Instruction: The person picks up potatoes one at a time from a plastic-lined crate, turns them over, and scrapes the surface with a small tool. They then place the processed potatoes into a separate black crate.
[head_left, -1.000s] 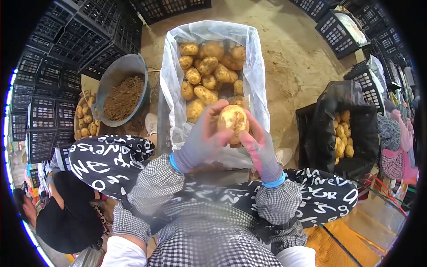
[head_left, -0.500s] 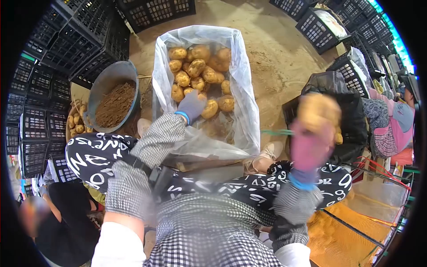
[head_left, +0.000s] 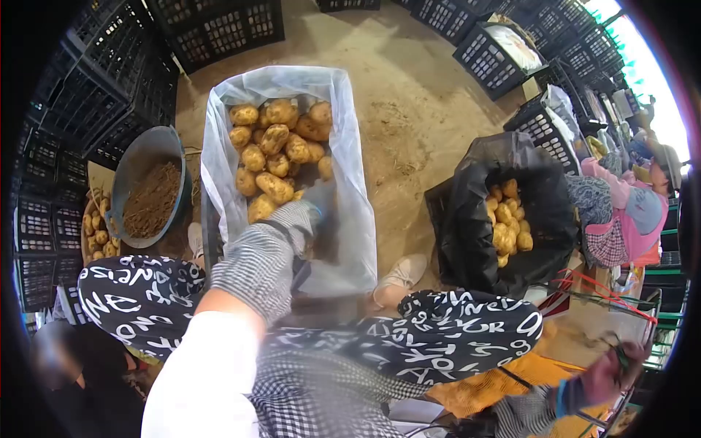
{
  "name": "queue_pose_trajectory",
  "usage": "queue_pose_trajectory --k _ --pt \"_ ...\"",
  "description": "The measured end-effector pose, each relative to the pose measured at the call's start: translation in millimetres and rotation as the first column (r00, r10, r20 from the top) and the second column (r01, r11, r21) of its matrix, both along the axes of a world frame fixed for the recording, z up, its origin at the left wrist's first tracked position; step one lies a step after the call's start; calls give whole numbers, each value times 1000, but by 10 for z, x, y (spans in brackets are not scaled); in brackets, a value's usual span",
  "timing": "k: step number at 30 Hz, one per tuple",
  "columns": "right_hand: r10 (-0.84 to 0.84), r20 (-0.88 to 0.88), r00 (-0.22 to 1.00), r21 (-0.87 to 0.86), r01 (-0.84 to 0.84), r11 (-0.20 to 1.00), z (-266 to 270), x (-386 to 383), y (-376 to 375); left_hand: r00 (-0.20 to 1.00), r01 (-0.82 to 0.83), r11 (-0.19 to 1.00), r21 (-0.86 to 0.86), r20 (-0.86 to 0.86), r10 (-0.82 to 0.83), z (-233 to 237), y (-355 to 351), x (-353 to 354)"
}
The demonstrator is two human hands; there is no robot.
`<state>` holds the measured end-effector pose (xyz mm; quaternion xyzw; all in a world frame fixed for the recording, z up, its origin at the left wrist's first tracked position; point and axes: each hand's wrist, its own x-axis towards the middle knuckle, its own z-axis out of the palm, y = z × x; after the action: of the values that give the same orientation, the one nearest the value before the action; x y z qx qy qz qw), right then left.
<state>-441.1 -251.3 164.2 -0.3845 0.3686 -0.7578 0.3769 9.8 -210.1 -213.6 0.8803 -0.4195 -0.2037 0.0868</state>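
Potatoes [head_left: 274,139] lie in a crate lined with clear plastic [head_left: 363,219] before me. My left hand [head_left: 320,210], in a grey glove, reaches into this crate beside the potatoes; its fingers are smeared by motion. More potatoes [head_left: 508,223] lie in a black-lined crate [head_left: 549,232] to the right. At the lower right, my right hand [head_left: 612,372], in a pink-purple glove, is closed round something dark and thin that I cannot make out, near an orange mesh [head_left: 475,387].
A tub of soil [head_left: 155,197] stands at the left, beside a container of potatoes [head_left: 95,226]. Black crates [head_left: 219,33] are stacked at the left and back. People [head_left: 621,212] sit at the right, and another person [head_left: 95,365] is at the lower left.
My right hand has moved from over the black-lined crate to the lower right, and the potato it held is gone from it. My left hand is still in the clear-lined crate. The view has shifted.
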Motion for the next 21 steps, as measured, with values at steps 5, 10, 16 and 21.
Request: queue_pose_trajectory --k 5,10,16,21 --pt "283 -56 957 142 -273 951 24 978 1 709 -134 969 -208 -703 -53 840 668 387" --pt "788 -189 585 567 -590 574 -797 2213 329 182 -335 911 -239 -965 -186 2289 1113 308" --pt "966 191 176 616 -787 22 -1037 2689 779 215 -357 814 -458 -888 -406 2836 1490 0" --pt "983 -54 177 563 -807 176 -1234 2767 931 -21 -566 806 -170 -975 -221 2602 1657 -201"
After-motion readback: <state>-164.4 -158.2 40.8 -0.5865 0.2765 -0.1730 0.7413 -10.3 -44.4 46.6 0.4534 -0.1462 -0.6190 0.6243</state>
